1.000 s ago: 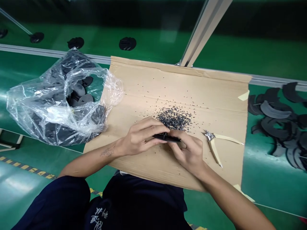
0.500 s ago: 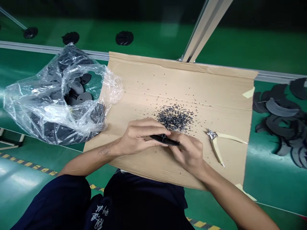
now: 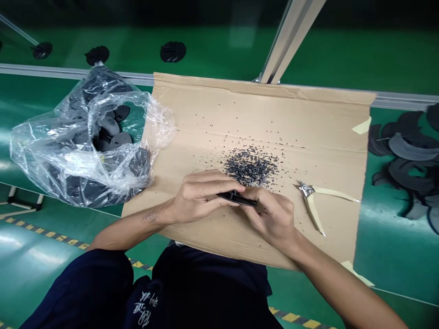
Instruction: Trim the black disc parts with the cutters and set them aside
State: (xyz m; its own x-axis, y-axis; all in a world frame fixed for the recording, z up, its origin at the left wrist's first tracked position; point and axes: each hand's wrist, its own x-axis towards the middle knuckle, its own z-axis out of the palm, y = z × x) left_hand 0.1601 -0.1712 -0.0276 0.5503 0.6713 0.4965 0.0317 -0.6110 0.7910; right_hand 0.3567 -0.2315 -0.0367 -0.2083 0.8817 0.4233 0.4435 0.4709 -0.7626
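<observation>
Both hands meet over the near middle of a cardboard sheet point(image 3: 212, 114). My left hand point(image 3: 200, 195) is closed on one end of a thin black plastic part point(image 3: 236, 198), seen edge-on. My right hand point(image 3: 272, 218) is curled on its other end, fingers pressed together. Just beyond the hands lies a heap of small dark trimmings point(image 3: 252, 167). A pair of cutters point(image 3: 315, 203) with cream handles rests on the cardboard to the right of my right hand, untouched.
A clear plastic bag point(image 3: 78, 146) of black round parts lies at the left. Curved black pieces point(image 3: 406, 169) are piled at the right on the green surface. A metal rail point(image 3: 68, 71) and slanted post point(image 3: 288, 39) run behind; more black parts sit beyond.
The hands stay together on the black part with only slight finger shifts. The view has drifted a little, so the cardboard and cutters sit slightly further right.
</observation>
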